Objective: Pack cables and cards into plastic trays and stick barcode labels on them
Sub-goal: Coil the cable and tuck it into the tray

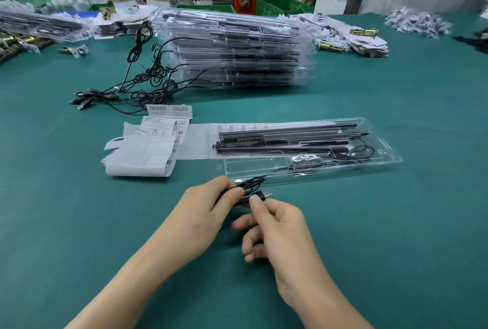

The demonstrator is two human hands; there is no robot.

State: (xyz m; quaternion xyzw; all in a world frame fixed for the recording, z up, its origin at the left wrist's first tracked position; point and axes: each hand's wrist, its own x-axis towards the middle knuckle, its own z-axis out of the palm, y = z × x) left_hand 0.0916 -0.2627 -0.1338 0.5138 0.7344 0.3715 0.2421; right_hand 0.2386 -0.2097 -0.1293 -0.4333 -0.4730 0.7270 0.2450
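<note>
Both hands, left hand (206,213) and right hand (284,227), pinch a coiled black cable (252,185) beside a clear plastic tray (390,155).

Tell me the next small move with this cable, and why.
Probably lift the coiled cable forward into the near-left pocket of the tray: left hand and right hand both pinch it just short of the rim, and that pocket looks empty.
</note>
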